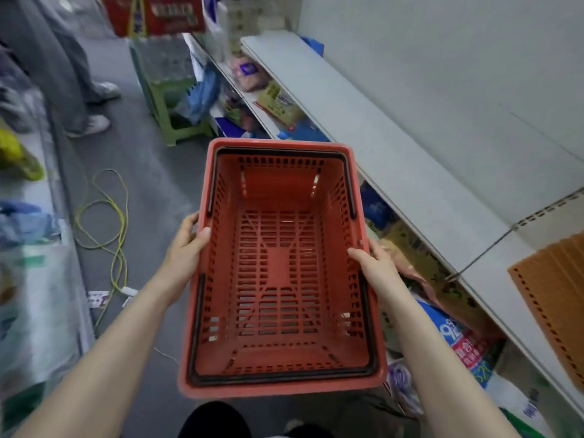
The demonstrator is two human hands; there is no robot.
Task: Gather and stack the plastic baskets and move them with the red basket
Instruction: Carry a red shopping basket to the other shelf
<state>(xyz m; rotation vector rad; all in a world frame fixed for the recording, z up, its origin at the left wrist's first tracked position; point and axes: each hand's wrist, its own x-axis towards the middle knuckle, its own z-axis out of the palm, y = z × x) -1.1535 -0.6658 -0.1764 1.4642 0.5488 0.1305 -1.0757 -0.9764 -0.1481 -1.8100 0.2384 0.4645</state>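
I hold an empty red basket (278, 267) level in front of me above the aisle floor. It is slotted plastic with black handles folded down along its rim. My left hand (186, 248) grips the left rim near the middle, thumb over the edge. My right hand (376, 263) grips the right rim the same way. An orange perforated plastic basket (556, 314) lies on the grey shelf at the far right, partly cut off by the frame edge.
A long grey shelf (363, 121) runs along my right, with packaged goods below it. A green stool (177, 112) stands ahead in the aisle. A yellow cable (104, 216) loops on the floor. Another person's legs (72, 74) are at upper left.
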